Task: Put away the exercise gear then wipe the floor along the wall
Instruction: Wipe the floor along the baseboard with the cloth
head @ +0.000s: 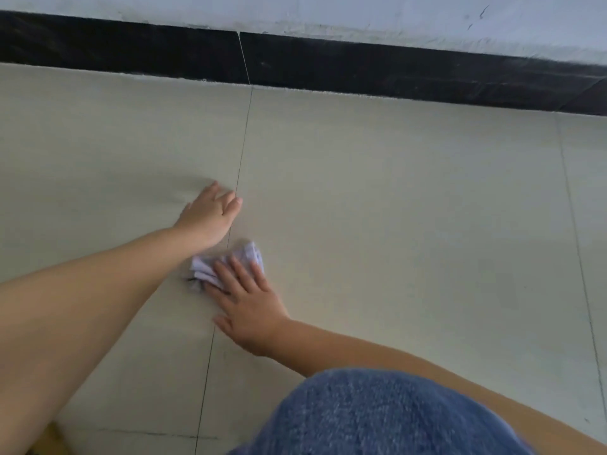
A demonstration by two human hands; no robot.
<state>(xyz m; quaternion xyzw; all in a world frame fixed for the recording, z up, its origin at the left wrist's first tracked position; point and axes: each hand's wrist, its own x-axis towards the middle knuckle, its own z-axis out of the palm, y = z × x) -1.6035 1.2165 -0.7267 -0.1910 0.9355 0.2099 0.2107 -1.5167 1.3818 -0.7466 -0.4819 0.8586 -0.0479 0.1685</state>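
A crumpled white cloth [244,256] lies on the beige tiled floor [394,208], close to a tile joint. My right hand [248,307] presses flat on the cloth with straight, spread fingers that cover its near part. My left hand [210,213] rests flat on the floor just beyond the cloth, fingers straight and pointing toward the wall. No exercise gear is in view.
A black skirting board [361,65] runs along the foot of the pale wall [361,14] at the top. My knee in blue denim [377,418] fills the bottom right. Bare floor tiles stretch to the right and left of the hands.
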